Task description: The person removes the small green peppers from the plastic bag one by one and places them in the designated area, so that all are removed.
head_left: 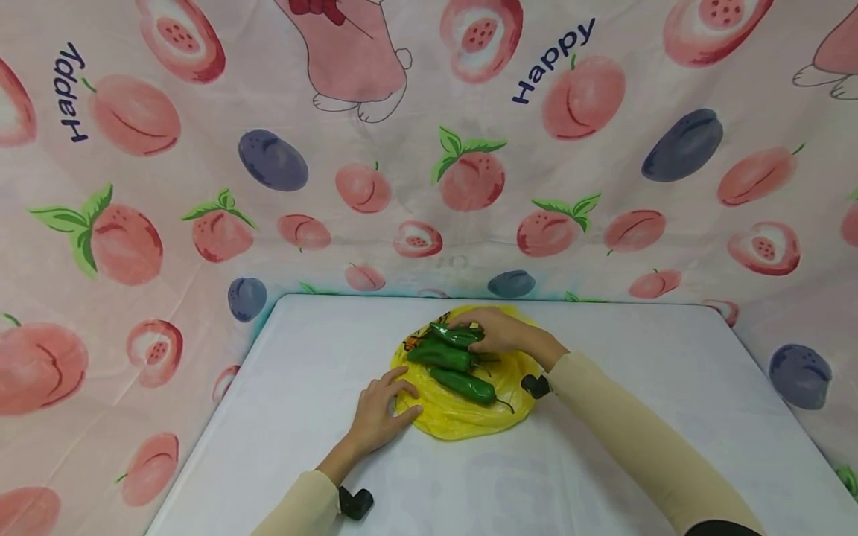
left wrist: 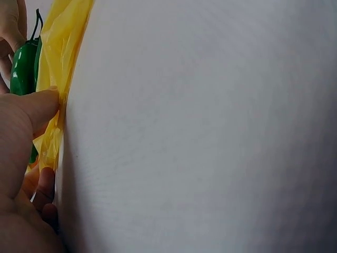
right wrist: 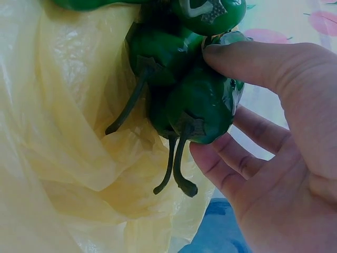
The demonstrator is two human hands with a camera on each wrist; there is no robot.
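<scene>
Several glossy green peppers (head_left: 462, 385) lie in a pile on a crumpled yellow plastic bag (head_left: 462, 426). My right hand (head_left: 498, 330) comes from the right and grips the pepper at the back (head_left: 457, 336). In the right wrist view, the thumb of that right hand (right wrist: 284, 132) lies against a pepper (right wrist: 205, 108), with the fingers curled behind it. At the bag's left edge, my left hand (head_left: 377, 413) touches the plastic with spread fingers. The left wrist view shows the left thumb (left wrist: 39, 108) on the yellow plastic, beside a pepper (left wrist: 22, 71).
A white table (head_left: 322, 350) bears the bag. Behind it hangs a pink cloth (head_left: 402, 134) printed with peaches. Dark wrist straps (head_left: 355, 504) show at the sleeves.
</scene>
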